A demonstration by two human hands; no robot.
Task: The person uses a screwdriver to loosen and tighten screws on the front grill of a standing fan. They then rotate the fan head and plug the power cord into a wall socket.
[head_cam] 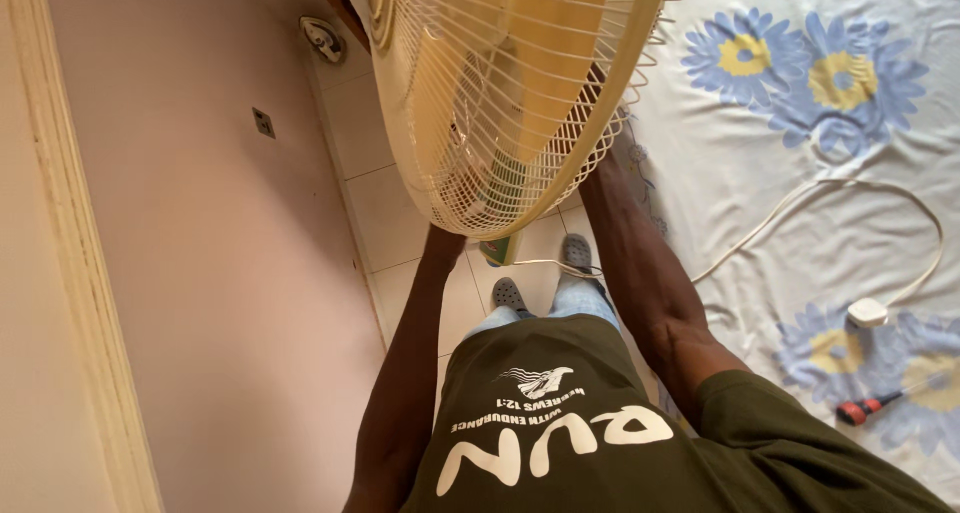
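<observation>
Head view shows us looking down at a cream electric fan (510, 93), its round wire grille (470, 153) made of thin radial ribs with a smooth plastic rim, yellowish blades dim behind it. We hold the fan up off the tiled floor (400, 213), between the pink wall (200, 223) and the near edge of the bed (800, 203). Our left hand (443, 241) meets the bottom of the grille; its fingers are tucked behind the rim, so we cannot tell how they close. Our right hand (600, 123) reaches behind the grille's right side and is mostly hidden; its grip cannot be made out either. The two hands are apart. On the bedsheet, white cotton with blue and yellow flowers, a white cord (830, 188) loops to a plug (867, 313), and a red-handled screwdriver (872, 407) lies near the bed's near corner. The fan's top is cut off by the frame.
</observation>
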